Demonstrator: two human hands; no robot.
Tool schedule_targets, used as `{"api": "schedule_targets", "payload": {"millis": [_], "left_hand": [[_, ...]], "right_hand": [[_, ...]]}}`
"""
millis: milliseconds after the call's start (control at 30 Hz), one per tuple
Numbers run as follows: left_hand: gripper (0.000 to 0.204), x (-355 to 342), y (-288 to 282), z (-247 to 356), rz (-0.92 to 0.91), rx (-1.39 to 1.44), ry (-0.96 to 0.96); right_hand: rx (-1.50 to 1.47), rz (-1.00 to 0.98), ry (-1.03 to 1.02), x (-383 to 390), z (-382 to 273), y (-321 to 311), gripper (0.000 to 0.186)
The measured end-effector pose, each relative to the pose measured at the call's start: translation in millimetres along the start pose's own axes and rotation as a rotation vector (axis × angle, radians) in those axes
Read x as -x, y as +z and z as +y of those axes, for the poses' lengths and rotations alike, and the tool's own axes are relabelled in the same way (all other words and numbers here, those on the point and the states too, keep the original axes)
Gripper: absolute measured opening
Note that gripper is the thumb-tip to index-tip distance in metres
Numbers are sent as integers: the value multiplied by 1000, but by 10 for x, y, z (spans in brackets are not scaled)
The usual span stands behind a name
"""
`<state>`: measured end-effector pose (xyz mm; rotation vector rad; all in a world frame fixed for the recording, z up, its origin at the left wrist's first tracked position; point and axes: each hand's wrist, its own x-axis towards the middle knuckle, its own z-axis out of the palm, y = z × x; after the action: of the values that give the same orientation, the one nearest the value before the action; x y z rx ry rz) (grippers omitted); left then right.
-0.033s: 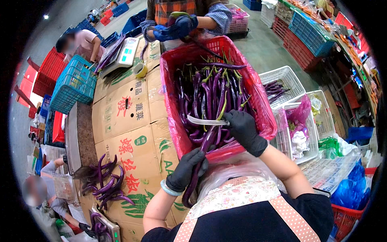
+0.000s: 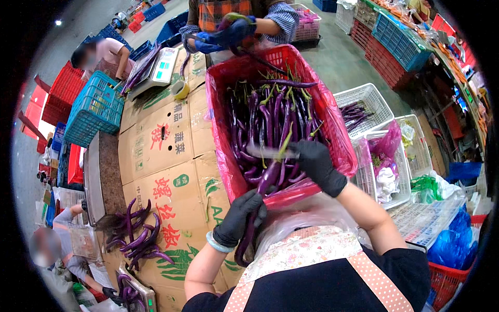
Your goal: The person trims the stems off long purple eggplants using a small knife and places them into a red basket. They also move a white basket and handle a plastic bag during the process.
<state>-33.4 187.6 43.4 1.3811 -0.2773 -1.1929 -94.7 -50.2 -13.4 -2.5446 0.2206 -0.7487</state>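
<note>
In my left hand, wearing a black glove, is a long purple eggplant, held by its lower part. Its green stem points up over the red crate, which is lined with pink plastic film. My right hand, also black-gloved, is closed on a knife. The pale blade, blurred by motion, reaches leftward beside the held eggplant's stem; whether it touches is unclear. Below it, many long eggplants fill the crate, stems mostly toward the far end.
Printed cardboard covers the table at left, bearing loose eggplants, a scale and a tape roll. Across the crate, a co-worker's blue-gloved hands hold an eggplant. White baskets stand at right.
The knife blade has shifted slightly up and my right hand a little to the right. The held eggplant's stem now shows in front of the blade. My left hand has barely moved.
</note>
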Motion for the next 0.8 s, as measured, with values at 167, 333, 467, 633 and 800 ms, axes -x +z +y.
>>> {"api": "schedule_targets", "payload": {"millis": [167,333,467,633,800], "left_hand": [[23,220,-713,-266,580,121,191],[28,1083,-2149,-507,1099,384,430],[23,1880,-2916,-603,1263,199,494],[27,1880,-3168,-709,1383,-804,521],[32,-301,-1311,-89,808,-350,525]], "right_hand": [[-69,-140,504,355,830,-159,25],[-90,-80,443,628,1160,-192,29],[-153,-12,346,743,1149,-125,24],[-238,134,332,656,1004,-133,22],[-489,259,656,759,1098,-252,24]]}}
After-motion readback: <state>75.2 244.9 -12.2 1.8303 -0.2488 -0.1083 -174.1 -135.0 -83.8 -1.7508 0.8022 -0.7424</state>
